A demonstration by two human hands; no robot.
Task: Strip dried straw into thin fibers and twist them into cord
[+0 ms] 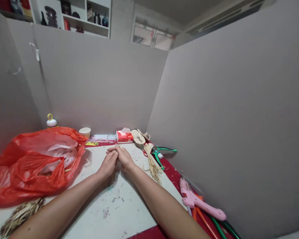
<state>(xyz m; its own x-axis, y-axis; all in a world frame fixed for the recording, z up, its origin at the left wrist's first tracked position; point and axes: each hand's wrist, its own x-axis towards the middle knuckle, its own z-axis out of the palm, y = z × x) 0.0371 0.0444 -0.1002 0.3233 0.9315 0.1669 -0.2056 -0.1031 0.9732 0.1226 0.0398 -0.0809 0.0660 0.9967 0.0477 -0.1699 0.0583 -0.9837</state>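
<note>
My left hand (109, 165) and my right hand (124, 158) are clasped together above the middle of the white board (117, 205). The right fingers lie across the left ones, and both hands are closed. Nothing sticks out from between them, though the palms face away from view. Just right of my right hand lies a bundle of pale dried straw (153, 166). On the other side, a red plastic bag (37, 162) spreads open with a whitish bag and some straw inside.
A tissue pack (124, 136), a coiled straw piece (139, 137) and a paper cup (85, 131) line the back. Green-handled pliers (161, 154) and a pink glue gun (199, 200) lie right. Brownish straw (21, 215) sits near left. Grey partitions (102, 83) enclose the table.
</note>
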